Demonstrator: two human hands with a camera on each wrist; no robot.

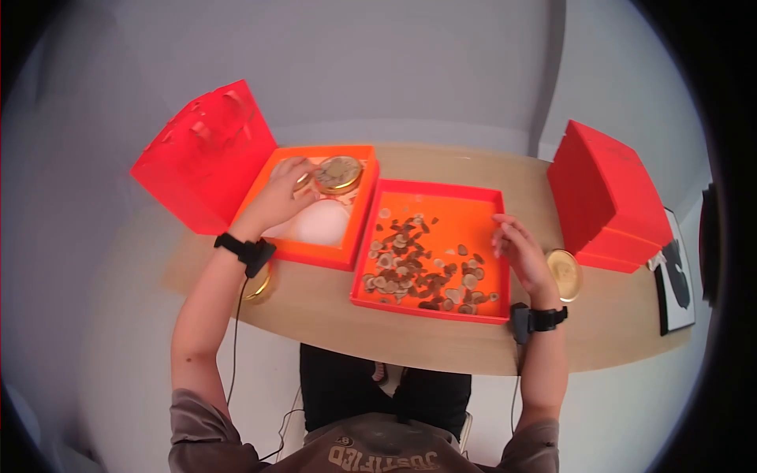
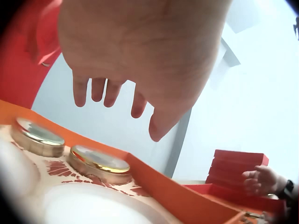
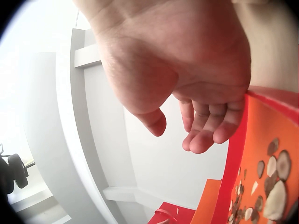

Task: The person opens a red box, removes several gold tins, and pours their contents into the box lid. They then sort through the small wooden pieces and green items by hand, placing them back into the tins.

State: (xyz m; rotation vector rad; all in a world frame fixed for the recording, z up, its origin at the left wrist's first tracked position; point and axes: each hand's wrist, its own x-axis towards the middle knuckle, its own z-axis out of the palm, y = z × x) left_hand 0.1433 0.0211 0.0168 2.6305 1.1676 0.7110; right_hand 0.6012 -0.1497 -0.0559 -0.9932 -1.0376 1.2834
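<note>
Over the orange-lined box [image 1: 362, 206] at the left, my left hand [image 1: 277, 201] hovers with its fingers spread downward, above two round gold-rimmed tins [image 1: 339, 174] [image 2: 99, 164]. The left wrist view shows a gap between those fingers and the tins. In the same box a white round recess [image 1: 323, 224] lies nearer me. My right hand [image 1: 523, 256] is by the right rim of a shallow red tray [image 1: 433, 188], its fingers loosely bent and holding nothing. Brown and pale dried slices [image 1: 402, 264] [image 3: 276, 200] are scattered in the tray.
A red gift bag [image 1: 209, 158] stands at the back left and stacked red boxes [image 1: 607, 197] at the right. A round gold lid [image 1: 564, 275] lies beside my right wrist. Another gold-rimmed item [image 1: 257, 285] is partly under my left forearm. A framed picture [image 1: 676, 280] is at the far right.
</note>
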